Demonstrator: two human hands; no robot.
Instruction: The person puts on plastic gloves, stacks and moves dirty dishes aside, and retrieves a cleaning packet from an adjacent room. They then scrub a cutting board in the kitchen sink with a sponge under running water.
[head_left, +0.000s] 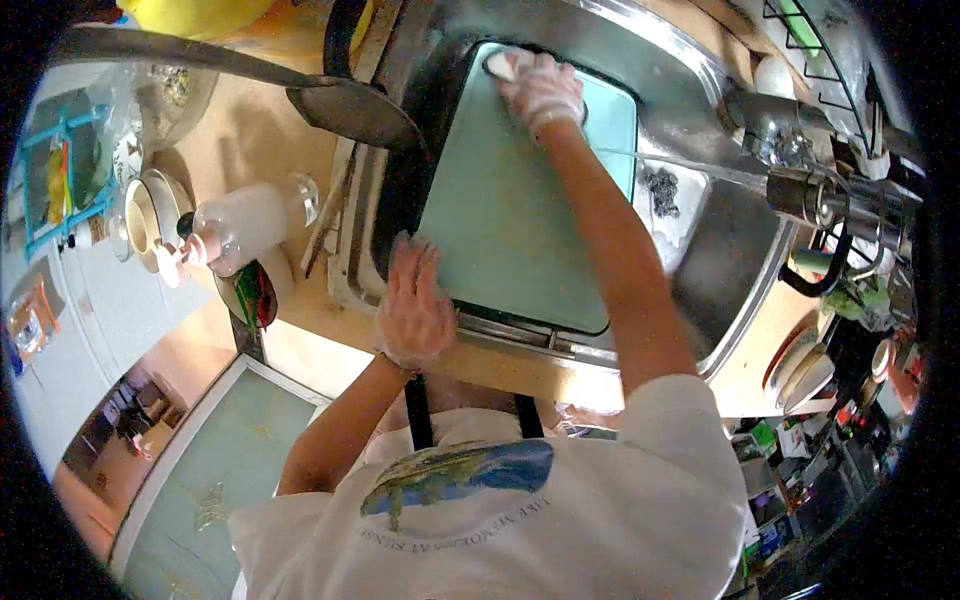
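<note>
A large pale green board (510, 220) with a dark edge lies across the metal sink (735, 225). My right hand (550, 95), in a thin clear glove, is closed on a whitish pad (500, 66) at the board's far left corner. My left hand (415, 310), gloved as well, lies with its fingers stretched out at the near left corner of the board and holds nothing. From the faucet (800, 195) on the right, a thin stream of water (690, 165) runs left toward the board, passing by my right forearm.
A clear pump bottle (240, 230) lies left of the sink, near stacked bowls (155, 215). A dark pan (360, 112) juts over the sink's left edge. Plates (800, 370) sit at the right, and a wire rack (820, 60) stands at the far right.
</note>
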